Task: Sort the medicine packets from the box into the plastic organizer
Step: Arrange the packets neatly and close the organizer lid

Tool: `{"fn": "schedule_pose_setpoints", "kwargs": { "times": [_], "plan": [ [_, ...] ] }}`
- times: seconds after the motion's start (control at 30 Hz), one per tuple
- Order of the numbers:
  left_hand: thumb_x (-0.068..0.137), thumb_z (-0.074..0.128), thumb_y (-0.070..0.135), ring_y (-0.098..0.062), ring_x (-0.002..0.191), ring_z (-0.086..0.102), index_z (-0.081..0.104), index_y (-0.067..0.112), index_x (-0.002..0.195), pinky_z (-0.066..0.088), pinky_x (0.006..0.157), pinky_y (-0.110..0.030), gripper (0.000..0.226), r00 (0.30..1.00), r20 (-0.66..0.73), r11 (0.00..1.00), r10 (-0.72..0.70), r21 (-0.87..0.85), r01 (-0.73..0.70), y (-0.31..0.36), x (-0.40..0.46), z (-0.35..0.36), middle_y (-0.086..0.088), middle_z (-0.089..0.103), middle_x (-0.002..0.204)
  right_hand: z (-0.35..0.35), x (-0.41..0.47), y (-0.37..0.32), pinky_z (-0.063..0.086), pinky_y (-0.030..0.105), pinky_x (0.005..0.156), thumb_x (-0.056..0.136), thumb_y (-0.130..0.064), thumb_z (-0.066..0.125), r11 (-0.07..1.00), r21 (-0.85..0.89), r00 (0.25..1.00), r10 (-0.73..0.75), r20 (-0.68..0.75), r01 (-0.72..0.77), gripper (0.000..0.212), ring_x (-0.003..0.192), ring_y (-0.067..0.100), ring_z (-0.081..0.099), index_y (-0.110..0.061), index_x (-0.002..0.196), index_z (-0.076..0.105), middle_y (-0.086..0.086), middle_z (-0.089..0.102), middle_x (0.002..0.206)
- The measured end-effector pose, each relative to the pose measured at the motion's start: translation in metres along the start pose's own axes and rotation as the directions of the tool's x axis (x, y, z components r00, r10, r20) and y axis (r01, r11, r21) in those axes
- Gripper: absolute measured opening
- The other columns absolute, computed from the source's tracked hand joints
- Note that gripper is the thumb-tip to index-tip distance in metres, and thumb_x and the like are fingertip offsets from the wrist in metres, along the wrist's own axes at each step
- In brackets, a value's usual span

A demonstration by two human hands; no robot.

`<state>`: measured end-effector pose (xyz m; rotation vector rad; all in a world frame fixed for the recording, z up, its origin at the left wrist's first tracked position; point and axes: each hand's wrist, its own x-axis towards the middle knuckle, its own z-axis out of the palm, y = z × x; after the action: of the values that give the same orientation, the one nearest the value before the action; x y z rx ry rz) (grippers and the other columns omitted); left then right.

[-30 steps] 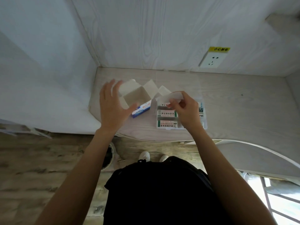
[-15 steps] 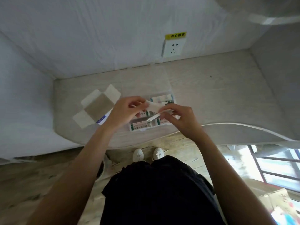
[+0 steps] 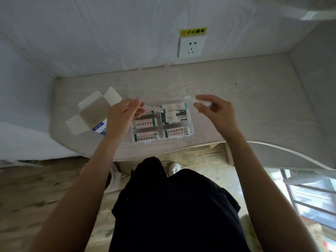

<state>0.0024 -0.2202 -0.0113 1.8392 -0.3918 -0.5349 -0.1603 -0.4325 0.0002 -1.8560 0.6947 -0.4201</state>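
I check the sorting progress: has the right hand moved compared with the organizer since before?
Yes. The right hand went rightward, off the organizer to its right edge.

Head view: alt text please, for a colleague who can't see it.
Over a clear plastic organizer part-filled with medicine packets, the left hand pinches a packet strip and the right hand holds a small white packet. An open cardboard box lies left of the organizer.

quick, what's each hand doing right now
Left hand: pinching a thin white packet strip.
Right hand: holding a small white packet.
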Motion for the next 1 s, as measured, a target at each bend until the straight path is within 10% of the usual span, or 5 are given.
{"fn": "schedule_pose_setpoints", "kwargs": {
  "times": [0.1,0.27,1.0],
  "plan": [
    [0.088,0.063,0.016,-0.008,0.082,0.064,0.067,0.013,0.096,0.051,0.077,-0.014,0.009,0.994,-0.061,0.951,0.088,0.301,-0.066,-0.015,0.005,-0.001,0.005,0.067,0.09,0.002,0.021,-0.002,0.052,0.034,0.073,0.086,-0.041,0.06,1.0,-0.019,0.997,-0.017,0.073,0.018,0.014,0.078,0.02,0.065,-0.037,0.096,0.068,-0.009,0.071,0.088],
    [0.087,0.063,0.012,-0.009,0.083,0.061,0.061,0.014,0.109,0.047,0.077,-0.017,0.023,0.98,-0.153,0.898,0.127,0.436,-0.049,-0.029,0.016,-0.002,0.005,0.064,0.094,0.03,0.058,0.008,0.039,0.009,0.066,0.084,-0.018,0.065,0.956,-0.283,0.987,-0.036,0.155,0.08,0.012,0.071,-0.007,0.056,-0.023,0.095,0.066,-0.009,0.068,0.094],
    [0.092,0.053,0.035,-0.013,0.083,0.049,0.058,0.015,0.104,0.035,0.071,-0.026,0.024,0.994,0.013,0.586,0.107,0.807,-0.074,-0.035,0.036,-0.001,-0.004,0.057,0.104,0.074,0.075,0.022,0.036,0.029,0.084,0.088,-0.029,0.061,0.63,-0.744,0.953,0.021,0.303,0.223,0.014,0.099,0.021,0.05,-0.023,0.097,0.07,0.004,0.061,0.103]
  ]
}}
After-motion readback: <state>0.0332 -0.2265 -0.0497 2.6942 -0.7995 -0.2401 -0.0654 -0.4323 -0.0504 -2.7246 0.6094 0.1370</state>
